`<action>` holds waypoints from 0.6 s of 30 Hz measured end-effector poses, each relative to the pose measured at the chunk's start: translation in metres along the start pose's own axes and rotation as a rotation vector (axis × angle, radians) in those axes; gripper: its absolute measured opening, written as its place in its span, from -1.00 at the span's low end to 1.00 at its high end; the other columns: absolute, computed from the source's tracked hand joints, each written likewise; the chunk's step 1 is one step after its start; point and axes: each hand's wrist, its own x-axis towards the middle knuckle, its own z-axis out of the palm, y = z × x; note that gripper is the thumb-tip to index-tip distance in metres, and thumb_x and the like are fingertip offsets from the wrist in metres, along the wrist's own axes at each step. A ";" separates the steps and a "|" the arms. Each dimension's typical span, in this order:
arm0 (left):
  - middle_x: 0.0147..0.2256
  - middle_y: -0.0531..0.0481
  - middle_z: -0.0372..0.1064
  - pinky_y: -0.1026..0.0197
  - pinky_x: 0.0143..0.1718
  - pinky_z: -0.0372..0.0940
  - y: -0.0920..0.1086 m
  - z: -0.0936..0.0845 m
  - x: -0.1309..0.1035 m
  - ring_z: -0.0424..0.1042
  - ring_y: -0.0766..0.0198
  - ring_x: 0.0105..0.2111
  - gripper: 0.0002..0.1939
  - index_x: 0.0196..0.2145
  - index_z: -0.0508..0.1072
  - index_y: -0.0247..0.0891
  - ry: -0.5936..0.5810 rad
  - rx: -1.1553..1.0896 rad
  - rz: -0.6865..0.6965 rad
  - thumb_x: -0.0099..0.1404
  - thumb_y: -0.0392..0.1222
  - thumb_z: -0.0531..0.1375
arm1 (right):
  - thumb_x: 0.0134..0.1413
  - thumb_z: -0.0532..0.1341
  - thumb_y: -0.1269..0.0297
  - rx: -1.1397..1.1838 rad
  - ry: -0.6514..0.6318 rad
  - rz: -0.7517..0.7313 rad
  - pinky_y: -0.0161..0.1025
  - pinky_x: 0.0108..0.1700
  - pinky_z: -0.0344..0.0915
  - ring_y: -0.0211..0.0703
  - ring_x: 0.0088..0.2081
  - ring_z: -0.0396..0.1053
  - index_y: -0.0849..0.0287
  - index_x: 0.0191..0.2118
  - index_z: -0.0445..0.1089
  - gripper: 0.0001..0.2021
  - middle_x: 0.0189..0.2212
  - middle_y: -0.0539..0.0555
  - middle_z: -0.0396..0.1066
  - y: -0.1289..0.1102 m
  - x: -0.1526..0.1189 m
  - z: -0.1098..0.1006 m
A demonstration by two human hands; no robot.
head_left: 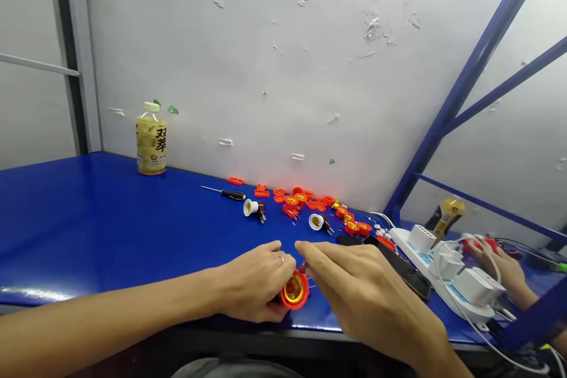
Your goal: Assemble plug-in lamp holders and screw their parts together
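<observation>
Blue tabletop (110,224), glossy along its near edge, meets a white wall (248,53) marked with peeled patches and small green spots. At the near edge, the fingers of the left hand (259,283), one wearing a ring (282,260), are curled closed around a red lamp socket (295,290), its gold-coloured threaded mouth facing the camera. The right hand (363,292) reaches to the socket's upper right side, fingers extended close together; whether they grip it or a small dark part beside it cannot be told, since the hand hides the contact.

Beyond the hands lie two white lamp holders with dark plugs, one on the left (250,208) and one on the right (316,222). Between and behind them, loose red socket parts (291,203) trail along the foot of the wall, some with gold-coloured liners. A black-and-yellow screwdriver (233,195) lies left of these parts, its thin shaft pointing left. Farther left, a bottle of yellow drink (152,144) stands upright near the wall.

To the right, a flat black object (405,271) lies beside a white power strip (436,277) crowded with chargers and cables. Past the blue metal frame (443,112), another person's hand (505,266) is at a red item, with a yellow-topped bottle (448,217) nearby.
</observation>
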 end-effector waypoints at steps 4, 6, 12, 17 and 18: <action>-0.39 -0.02 0.43 0.04 -0.06 0.26 0.000 -0.001 0.001 0.43 0.14 -0.42 -0.77 -0.33 0.33 -0.26 -0.072 -0.003 -0.023 0.14 -0.10 0.25 | 0.34 0.04 0.51 -0.069 -0.052 0.069 -0.25 -0.47 -0.02 -0.29 -0.58 0.07 0.19 -0.37 0.30 -0.77 -0.56 -0.08 0.25 -0.004 -0.004 -0.006; -0.43 -0.01 0.41 0.06 -0.12 0.26 0.001 -0.002 0.002 0.41 0.16 -0.46 -0.79 -0.38 0.31 -0.25 -0.080 0.016 -0.030 0.14 -0.10 0.25 | 0.35 0.07 0.47 -0.148 -0.028 0.058 -0.21 -0.50 -0.11 -0.28 -0.61 -0.02 0.16 -0.45 0.22 -0.72 -0.60 -0.10 0.16 -0.008 -0.004 -0.006; -0.39 0.00 0.43 0.04 -0.03 0.24 0.001 -0.004 0.002 0.45 0.13 -0.39 -0.79 -0.32 0.33 -0.25 -0.088 -0.040 -0.054 0.13 -0.15 0.27 | 0.32 0.07 0.45 -0.315 0.040 0.084 -0.19 -0.50 -0.24 -0.26 -0.66 -0.03 0.15 -0.51 0.17 -0.68 -0.65 -0.09 0.13 -0.013 0.003 -0.003; -0.38 -0.02 0.44 0.04 -0.02 0.24 -0.001 -0.002 0.001 0.45 0.12 -0.39 -0.76 -0.33 0.32 -0.25 -0.054 -0.004 -0.026 0.13 -0.13 0.29 | 0.33 0.07 0.42 -0.325 0.066 0.119 -0.19 -0.50 -0.24 -0.28 -0.68 0.01 0.15 -0.56 0.15 -0.63 -0.69 -0.10 0.12 -0.014 0.005 -0.002; -0.39 -0.01 0.43 0.04 -0.03 0.24 -0.001 -0.002 0.001 0.44 0.13 -0.40 -0.76 -0.34 0.31 -0.25 -0.043 0.009 -0.018 0.13 -0.12 0.29 | 0.33 0.07 0.41 -0.328 0.079 0.131 -0.19 -0.50 -0.24 -0.28 -0.69 0.00 0.15 -0.56 0.15 -0.63 -0.70 -0.10 0.11 -0.015 0.005 -0.002</action>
